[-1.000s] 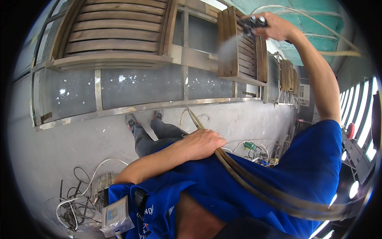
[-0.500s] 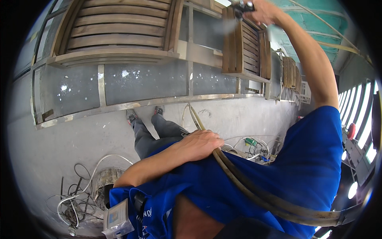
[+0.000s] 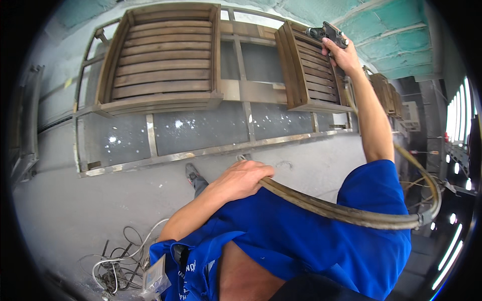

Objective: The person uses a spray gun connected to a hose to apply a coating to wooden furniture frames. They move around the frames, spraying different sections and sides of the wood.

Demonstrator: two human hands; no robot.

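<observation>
Black and silver metal spray gun [image 3: 330, 35] sits toward the upper right of my feed, nozzle facing left over the upper part of a slatted wooden tray. Can't really judge the gap between it and the wood from here.

Going left to right: bottom left I've got a messy tangle of dark and white cables [image 3: 118, 268] on the grey floor [image 3: 65, 210]. Up from that is a big brown slatted wooden crate [image 3: 163, 65] with raised sides, resting on a long metal-framed worktop [image 3: 201, 154], with white specks spattered over its grey panels. Around the middle, in front of my royal blue short-sleeved shirt [image 3: 301, 246], the left hand [image 3: 243, 179] is curled snugly around a pair of dull yellow-brown hoses [image 3: 341, 213]. They sweep off right to a dark band and loop back up toward the other arm.

Further along the worktop is that slatted wooden tray [image 3: 316, 80], brown and narrower-looking. My right hand [image 3: 345, 57] is wrapped around the gun's grip. Past that arm there's more brown slatted woodwork [image 3: 386, 95], with teal sheeting [image 3: 396, 40] above.
</observation>
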